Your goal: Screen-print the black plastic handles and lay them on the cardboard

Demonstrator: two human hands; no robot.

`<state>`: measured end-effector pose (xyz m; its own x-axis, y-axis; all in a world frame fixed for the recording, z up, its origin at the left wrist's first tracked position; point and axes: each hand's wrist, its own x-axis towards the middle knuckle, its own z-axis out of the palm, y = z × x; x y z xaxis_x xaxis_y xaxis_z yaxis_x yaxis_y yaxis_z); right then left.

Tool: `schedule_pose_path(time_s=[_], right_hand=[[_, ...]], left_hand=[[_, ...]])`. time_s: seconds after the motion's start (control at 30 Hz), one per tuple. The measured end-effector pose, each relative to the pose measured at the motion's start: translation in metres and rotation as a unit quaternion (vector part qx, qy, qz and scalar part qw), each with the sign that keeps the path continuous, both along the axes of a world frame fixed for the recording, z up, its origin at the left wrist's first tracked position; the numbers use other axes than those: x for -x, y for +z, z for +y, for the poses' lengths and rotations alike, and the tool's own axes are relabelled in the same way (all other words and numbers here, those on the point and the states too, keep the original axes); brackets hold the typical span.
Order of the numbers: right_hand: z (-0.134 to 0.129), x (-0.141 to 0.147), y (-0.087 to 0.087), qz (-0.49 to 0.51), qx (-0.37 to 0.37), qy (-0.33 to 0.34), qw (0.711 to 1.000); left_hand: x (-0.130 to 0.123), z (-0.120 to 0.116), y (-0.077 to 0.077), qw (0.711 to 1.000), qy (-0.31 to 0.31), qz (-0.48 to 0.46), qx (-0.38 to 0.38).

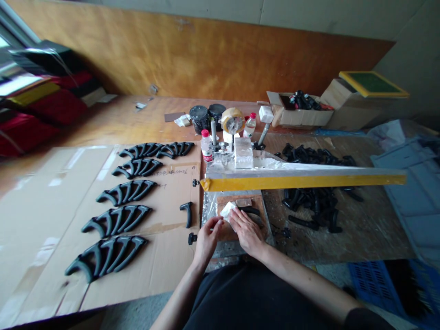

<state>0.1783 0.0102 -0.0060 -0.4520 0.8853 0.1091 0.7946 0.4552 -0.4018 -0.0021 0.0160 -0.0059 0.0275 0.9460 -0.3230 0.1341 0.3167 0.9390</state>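
My left hand [209, 237] and my right hand [246, 232] are close together at the bottom middle of the bench. A small white cloth [227, 213] lies between them, with the left fingertips at its lower edge and the right fingers pressing on it. Beyond the right fingers, a curved black plastic part [250, 211] lies partly hidden on a wooden board [252, 201]. The board rests on crumpled foil [209, 206]. To my left on the cardboard sheet [172, 270], a single black handle [187, 213] lies near several rows of black arched parts [117, 221].
A yellow-taped bar [302, 181] runs across above my hands. A heap of black parts [316, 199] lies to its right. Behind stand black tubs [200, 119], plastic bottles [250, 125], a tape roll [233, 120] and a cardboard box of black pieces [299, 112]. A blue crate [388, 284] sits low right.
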Motion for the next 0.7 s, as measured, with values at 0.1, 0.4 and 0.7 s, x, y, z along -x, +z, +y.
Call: schedule_pose_path(time_s=[0.1, 0.4, 0.7], right_hand=[[-0.017, -0.002, 0.015, 0.047, 0.041, 0.039, 0.997], [0.007, -0.03, 0.049, 0.298, 0.159, -0.189, 0.922], [0.011, -0.011, 0.025, 0.162, 0.145, -0.067, 0.974]], left_hand=[[0.003, 0.0, 0.001, 1.0, 0.019, -0.009, 0.004], [0.008, -0.002, 0.004, 1.0, 0.028, 0.01, -0.005], [0.003, 0.002, 0.004, 1.0, 0.015, -0.014, -0.002]])
